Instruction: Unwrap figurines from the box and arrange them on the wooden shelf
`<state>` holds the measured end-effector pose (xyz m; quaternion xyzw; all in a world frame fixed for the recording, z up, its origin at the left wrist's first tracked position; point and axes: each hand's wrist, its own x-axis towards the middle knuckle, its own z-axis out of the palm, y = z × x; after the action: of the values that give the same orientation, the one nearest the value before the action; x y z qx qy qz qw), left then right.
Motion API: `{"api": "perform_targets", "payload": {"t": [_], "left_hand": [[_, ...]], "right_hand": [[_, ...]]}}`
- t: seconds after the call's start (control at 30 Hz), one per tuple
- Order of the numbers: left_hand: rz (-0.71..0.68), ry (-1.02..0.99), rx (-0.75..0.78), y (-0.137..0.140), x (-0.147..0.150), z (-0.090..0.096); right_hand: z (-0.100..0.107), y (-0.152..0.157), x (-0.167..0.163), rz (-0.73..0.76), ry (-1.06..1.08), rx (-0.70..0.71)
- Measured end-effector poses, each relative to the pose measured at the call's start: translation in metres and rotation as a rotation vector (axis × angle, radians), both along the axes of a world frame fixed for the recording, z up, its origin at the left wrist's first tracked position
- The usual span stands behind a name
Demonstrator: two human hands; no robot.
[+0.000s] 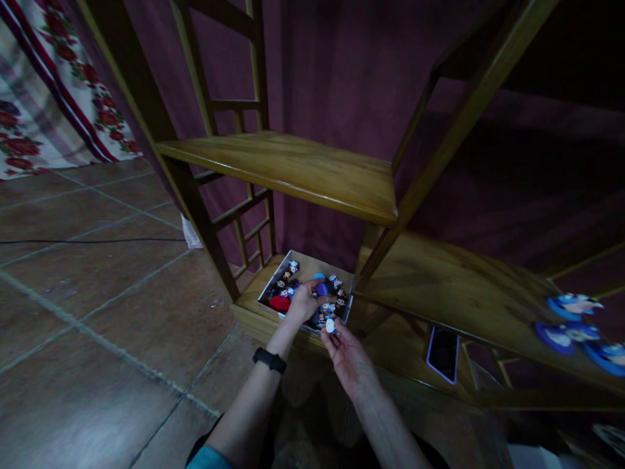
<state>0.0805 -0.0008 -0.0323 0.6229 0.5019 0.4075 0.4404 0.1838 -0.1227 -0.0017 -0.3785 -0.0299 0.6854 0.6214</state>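
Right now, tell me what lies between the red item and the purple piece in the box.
The left hand and small figurines, as the head view shows.

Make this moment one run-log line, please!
left hand: inside box, beside purple piece | right hand: pinching small white piece at box's near edge | box: holds small figures, on low shelf

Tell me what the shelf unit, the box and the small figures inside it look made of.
Shelf unit: seemingly varnished wood, given visible grain and glossy edges. Box: probably matt cardboard, from its thin, pale rim. Figures: likely painted plastic, from bright colours; too small to be sure.
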Motion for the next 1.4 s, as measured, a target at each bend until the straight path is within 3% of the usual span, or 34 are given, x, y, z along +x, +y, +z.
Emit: {"api": "perform_targets", "payload": {"t": [0.2, 0.4, 0.57, 0.67, 0.83, 1.07, 1.4], "left_hand": [[0.014, -0.034, 0.019, -0.004, -0.011, 0.010], [-0.024, 0.226, 0.126, -0.012, -0.017, 0.021], [-0.093, 0.274, 0.202, -0.019, -0.013, 0.020], [-0.135, 0.229, 0.186, -0.021, -0.011, 0.018], [-0.224, 0.023, 0.033, -0.023, -0.010, 0.019], [-0.244, -0.272, -0.129, -0.025, -0.013, 0.027], [-0.419, -0.550, -0.377, -0.030, -0.027, 0.041]], "right_hand": [[0.003, 0.018, -0.002, 0.022, -0.171, 0.050], [0.005, 0.040, 0.000, -0.058, -0.351, 0.192], [-0.003, 0.047, 0.002, -0.056, -0.390, 0.156], [-0.010, 0.048, 0.003, -0.052, -0.412, 0.137], [-0.016, 0.049, 0.004, -0.079, -0.484, 0.146], [-0.013, 0.051, 0.001, -0.122, -0.423, 0.162], [-0.008, 0.050, 0.000, -0.088, -0.369, 0.181]]}}
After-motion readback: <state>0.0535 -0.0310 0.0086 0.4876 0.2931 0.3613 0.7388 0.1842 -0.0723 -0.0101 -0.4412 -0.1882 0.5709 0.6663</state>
